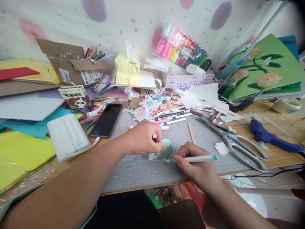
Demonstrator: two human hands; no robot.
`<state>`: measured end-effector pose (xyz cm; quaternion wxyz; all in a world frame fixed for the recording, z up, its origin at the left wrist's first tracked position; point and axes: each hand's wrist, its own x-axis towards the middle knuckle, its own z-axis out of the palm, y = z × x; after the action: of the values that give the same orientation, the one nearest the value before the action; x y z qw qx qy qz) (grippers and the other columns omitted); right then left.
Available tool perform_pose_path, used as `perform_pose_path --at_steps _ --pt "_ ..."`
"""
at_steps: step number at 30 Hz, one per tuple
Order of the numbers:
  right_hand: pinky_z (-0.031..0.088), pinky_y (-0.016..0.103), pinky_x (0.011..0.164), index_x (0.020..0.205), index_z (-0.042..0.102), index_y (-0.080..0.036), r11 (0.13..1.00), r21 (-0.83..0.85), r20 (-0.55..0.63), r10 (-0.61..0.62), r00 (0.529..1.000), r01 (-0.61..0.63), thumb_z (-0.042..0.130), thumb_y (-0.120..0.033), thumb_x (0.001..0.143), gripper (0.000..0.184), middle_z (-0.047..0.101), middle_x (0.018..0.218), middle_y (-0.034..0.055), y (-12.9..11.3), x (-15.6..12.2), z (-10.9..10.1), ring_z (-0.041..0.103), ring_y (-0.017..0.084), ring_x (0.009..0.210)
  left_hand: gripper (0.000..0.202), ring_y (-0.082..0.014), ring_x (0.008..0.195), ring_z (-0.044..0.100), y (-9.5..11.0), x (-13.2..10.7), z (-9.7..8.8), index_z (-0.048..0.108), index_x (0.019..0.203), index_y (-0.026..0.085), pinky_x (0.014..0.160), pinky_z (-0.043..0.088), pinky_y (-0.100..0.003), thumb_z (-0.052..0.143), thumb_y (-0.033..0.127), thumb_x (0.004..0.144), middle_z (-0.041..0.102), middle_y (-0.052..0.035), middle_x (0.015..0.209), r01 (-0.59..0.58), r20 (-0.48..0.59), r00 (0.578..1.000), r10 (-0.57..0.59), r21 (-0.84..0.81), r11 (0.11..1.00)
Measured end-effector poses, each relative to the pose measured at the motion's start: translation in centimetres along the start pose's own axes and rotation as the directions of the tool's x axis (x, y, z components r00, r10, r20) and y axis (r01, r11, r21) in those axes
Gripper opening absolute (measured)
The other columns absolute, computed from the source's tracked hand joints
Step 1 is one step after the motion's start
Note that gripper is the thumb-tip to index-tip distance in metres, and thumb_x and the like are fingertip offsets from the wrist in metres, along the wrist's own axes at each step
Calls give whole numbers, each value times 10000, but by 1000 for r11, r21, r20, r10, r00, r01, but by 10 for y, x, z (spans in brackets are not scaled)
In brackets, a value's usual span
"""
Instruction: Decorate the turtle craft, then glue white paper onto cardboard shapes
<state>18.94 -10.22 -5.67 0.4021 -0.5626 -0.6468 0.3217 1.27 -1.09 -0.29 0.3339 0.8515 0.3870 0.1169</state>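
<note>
My left hand [143, 138] is closed, pinching a small teal-edged paper craft piece [165, 149] down on the grey cutting mat [143, 168]. My right hand [193, 163] is closed around a white marker with teal ends [200, 158]. The marker lies nearly level, its tip pointing left at the craft piece. Both hands sit close together near the mat's front middle.
Large scissors [238, 144] and a blue glue gun [271, 138] lie to the right. Markers [171, 116], finished paper pieces [145, 108] and a wooden stick [191, 132] sit behind the hands. At left are a black phone [107, 120], a white box [68, 135] and coloured paper [21, 152].
</note>
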Motion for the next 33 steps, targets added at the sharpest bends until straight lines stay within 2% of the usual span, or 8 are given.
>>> perform_pose_path --at_steps 33 --pt "304 240 464 582 450 -211 999 41 -5 33 999 -33 567 -280 753 219 491 537 -27 0 2 -1 405 113 501 88 -102 538 501 -1 0 -1 530 568 176 467 327 -200 578 234 615 601 26 580 9 15 1000 -9 -20 1000"
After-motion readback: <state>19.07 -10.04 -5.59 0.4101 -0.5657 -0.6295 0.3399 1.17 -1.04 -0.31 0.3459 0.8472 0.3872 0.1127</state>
